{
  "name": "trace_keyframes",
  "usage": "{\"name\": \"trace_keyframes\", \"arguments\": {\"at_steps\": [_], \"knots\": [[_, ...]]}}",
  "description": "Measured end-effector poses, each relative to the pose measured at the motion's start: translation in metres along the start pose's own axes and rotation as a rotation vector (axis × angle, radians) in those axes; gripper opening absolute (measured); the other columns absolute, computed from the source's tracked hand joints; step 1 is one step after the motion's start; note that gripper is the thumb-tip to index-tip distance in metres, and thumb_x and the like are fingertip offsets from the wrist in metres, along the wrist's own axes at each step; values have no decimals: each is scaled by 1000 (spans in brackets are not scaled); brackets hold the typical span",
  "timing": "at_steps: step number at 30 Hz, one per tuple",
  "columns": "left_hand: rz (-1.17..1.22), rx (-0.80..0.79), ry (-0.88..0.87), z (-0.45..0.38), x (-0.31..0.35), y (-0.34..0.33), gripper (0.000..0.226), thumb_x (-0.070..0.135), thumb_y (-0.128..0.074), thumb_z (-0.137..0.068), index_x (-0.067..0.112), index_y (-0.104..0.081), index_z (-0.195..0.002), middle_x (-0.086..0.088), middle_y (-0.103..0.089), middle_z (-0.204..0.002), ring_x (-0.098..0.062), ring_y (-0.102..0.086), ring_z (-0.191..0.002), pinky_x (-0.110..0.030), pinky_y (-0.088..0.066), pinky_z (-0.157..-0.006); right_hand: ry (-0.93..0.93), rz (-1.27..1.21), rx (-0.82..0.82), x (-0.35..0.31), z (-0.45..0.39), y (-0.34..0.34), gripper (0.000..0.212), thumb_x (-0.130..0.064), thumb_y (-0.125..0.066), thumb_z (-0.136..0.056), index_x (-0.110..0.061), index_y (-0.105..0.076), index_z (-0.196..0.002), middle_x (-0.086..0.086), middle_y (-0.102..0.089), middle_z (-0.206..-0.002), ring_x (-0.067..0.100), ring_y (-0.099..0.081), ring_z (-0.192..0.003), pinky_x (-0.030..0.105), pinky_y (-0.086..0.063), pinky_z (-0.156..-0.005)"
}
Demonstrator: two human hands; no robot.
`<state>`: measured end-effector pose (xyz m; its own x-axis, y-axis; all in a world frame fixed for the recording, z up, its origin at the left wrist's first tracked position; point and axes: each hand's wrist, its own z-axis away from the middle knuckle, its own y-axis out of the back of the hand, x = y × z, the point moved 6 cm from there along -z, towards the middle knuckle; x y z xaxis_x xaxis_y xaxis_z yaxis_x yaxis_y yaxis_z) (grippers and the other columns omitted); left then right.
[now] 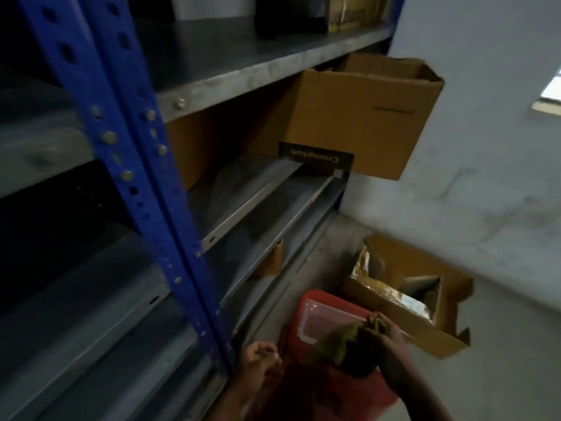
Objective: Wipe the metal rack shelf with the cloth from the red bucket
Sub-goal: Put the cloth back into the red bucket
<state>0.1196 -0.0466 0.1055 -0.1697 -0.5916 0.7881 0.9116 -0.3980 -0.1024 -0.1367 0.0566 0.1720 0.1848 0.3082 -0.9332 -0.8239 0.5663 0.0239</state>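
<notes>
Item: crumpled olive-green cloth (340, 341), held low in the view above the red plastic bucket (328, 302). Soft and limp; it hangs in folds from the hold. Probably light, possibly damp, though the blurred picture does not settle that. Best taken bunched in the palm, so that a broad pad meets the metal.

Holder: right hand (385, 338), fingers curled round the cloth's upper bunch.

Left hand (258, 360), beside the bucket near the rack's foot; fingers loosely bent, holding nothing visible.

Bucket: on the grey floor just beside the rack, with a clear square lid or tub (318, 323) in it.

Rack: grey metal shelves (230, 62) on blue perforated uprights (121, 141), well above the cloth; no wiping begun.

On the middle shelf: open brown cardboard box (358, 117), overhanging the end. On the floor: second open carton (419, 302).
</notes>
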Motion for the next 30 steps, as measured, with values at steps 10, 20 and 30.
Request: {"name": "trace_keyframes", "arguments": {"at_steps": [10,20,30], "knots": [[-74,308,32,-169,-92,-67,20,21,-69,-85,11,-52,-87,-13,-65,-71,-25,-64,-58,-50,-58,-66,-167,66,207,102,-98,98,15,-13,-62,-90,-5,-58,-102,19,-61,-79,21,-57,-52,26,-42,-40],[-58,297,-32,-182,-91,-69,8,15,-70,-84,15,-65,-78,-9,-71,-70,-32,-69,-71,-47,-57,-68,-143,232,142,130,-143,56,19,-34,-68,-87,-15,-68,-85,14,-69,-77,21,-66,-66,35,-50,-54],[-59,272,-16,-186,-92,-69,14,7,-71,-79,20,-68,-75,-14,-71,-82,-34,-69,-79,-47,-57,-72,-127,-208,-136,110,-156,18,27,-11,-65,-87,-10,-65,-114,16,-71,-105,31,-70,-93,37,-57,-70]]}}
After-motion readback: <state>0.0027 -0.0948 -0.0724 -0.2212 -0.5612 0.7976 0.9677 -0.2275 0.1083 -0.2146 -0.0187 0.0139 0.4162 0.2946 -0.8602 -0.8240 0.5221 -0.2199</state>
